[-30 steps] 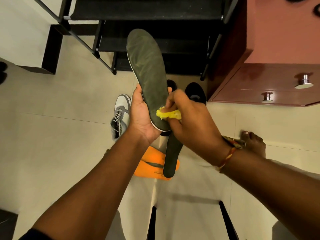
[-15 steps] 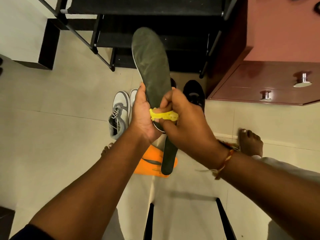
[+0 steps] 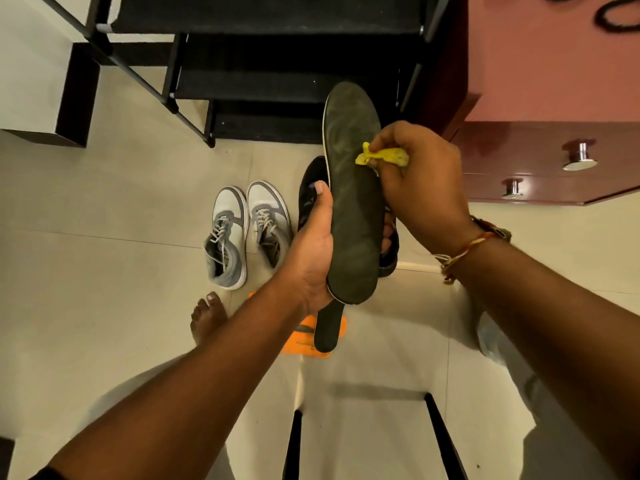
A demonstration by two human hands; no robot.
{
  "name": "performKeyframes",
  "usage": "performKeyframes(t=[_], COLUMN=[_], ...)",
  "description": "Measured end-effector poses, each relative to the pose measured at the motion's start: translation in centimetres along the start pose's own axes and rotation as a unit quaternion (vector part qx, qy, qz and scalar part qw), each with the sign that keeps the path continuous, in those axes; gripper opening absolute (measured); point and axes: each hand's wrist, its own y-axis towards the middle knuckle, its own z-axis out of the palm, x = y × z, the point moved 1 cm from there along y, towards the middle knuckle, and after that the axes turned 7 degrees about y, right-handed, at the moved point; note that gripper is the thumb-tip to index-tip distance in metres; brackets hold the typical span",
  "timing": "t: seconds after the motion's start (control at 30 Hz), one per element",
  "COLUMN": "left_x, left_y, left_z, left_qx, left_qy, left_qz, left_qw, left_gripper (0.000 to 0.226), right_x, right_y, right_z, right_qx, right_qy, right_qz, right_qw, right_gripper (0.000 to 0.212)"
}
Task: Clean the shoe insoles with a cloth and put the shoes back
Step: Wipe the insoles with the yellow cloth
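My left hand [image 3: 311, 251] grips a dark green insole [image 3: 351, 188] by its heel end and holds it upright above the floor. My right hand [image 3: 419, 178] pinches a crumpled yellow cloth [image 3: 382, 156] against the insole's right edge, near its upper half. A second dark insole [image 3: 327, 327] lies on the floor across an orange insole [image 3: 304, 344]. A pair of grey and white sneakers [image 3: 246, 230] stands on the tiles to the left. A black shoe [image 3: 310, 192] shows partly behind the held insole.
A black metal shoe rack [image 3: 242, 64] stands at the back. A reddish-brown drawer cabinet [image 3: 540, 157] with metal knobs is at the right. My bare left foot [image 3: 206, 317] is on the beige tiles. Black stool legs [image 3: 440, 438] show at the bottom.
The cloth in my right hand has slid up the insole from near the heel toward the upper half. My view has shifted, and both sneakers now show.
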Motion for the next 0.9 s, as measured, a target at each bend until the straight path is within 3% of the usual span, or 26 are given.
performKeyframes(t=[0.07,0.2,0.4,0.53,0.6,0.73,0.9], left_x=[-0.2,-1.4,-2.4,-3.1,-3.2,-3.0,-2.6], left_y=[0.0,-0.1,-0.6,-0.4,-0.2,-0.1,-0.1], left_z=[-0.3,-0.8,-0.8,-1.3,-1.7,-2.0,-1.8], left_qx=[0.001,0.006,0.020,0.043,0.041,0.027,-0.018], left_qy=[0.046,0.079,0.001,-0.075,-0.087,-0.096,-0.093], left_qz=[0.019,0.089,0.073,0.077,0.075,0.069,0.082], left_qw=[0.999,0.993,0.997,0.993,0.992,0.993,0.992], left_gripper=[0.075,0.039,0.039,0.080,0.087,0.083,0.071], right_x=[0.0,0.8,1.4,1.6,1.8,2.0,2.1], right_y=[0.0,-0.5,-1.4,-1.8,-2.2,-2.8,-2.8], right_z=[0.2,0.6,1.3,1.6,1.9,2.6,2.8], right_qx=[0.011,0.043,0.070,0.101,0.127,0.173,0.106], right_qy=[-0.004,-0.010,0.008,-0.008,-0.017,-0.047,-0.029], right_qz=[0.008,0.002,-0.028,-0.062,-0.066,-0.062,-0.071], right_qw=[1.000,0.999,0.997,0.993,0.990,0.982,0.991], right_gripper=[0.016,0.022,0.017,0.026,0.029,0.033,0.021])
